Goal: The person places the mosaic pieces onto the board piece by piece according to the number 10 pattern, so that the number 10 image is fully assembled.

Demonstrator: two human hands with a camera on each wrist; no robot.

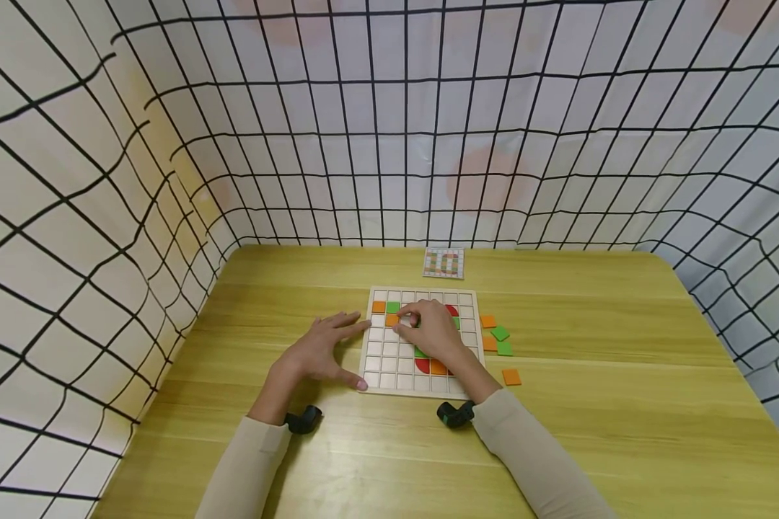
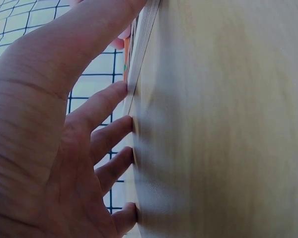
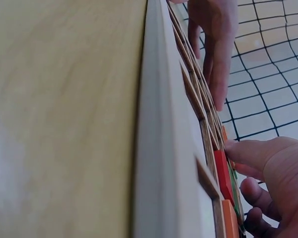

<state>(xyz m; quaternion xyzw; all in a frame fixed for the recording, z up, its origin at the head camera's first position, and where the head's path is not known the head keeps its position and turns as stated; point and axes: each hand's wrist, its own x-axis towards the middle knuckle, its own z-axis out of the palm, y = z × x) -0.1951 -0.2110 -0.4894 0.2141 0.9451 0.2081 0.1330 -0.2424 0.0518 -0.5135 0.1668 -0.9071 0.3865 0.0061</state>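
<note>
On the counter (image 1: 623, 404), the board (image 1: 388, 365) is touched by the left hand's (image 1: 322, 351) spread fingers, nothing held. Between the right hand's (image 1: 438, 333) curled fingers an orange tile (image 1: 392, 321) is pinched: probably light, stiff, best held by opposite edges.

This looks like a small closed-in table corner, but I cannot tell if it is in a home or a lab. White walls (image 1: 392, 155) with black crisscross lines go around three sides of a yellow wooden table (image 1: 591, 418).
</note>
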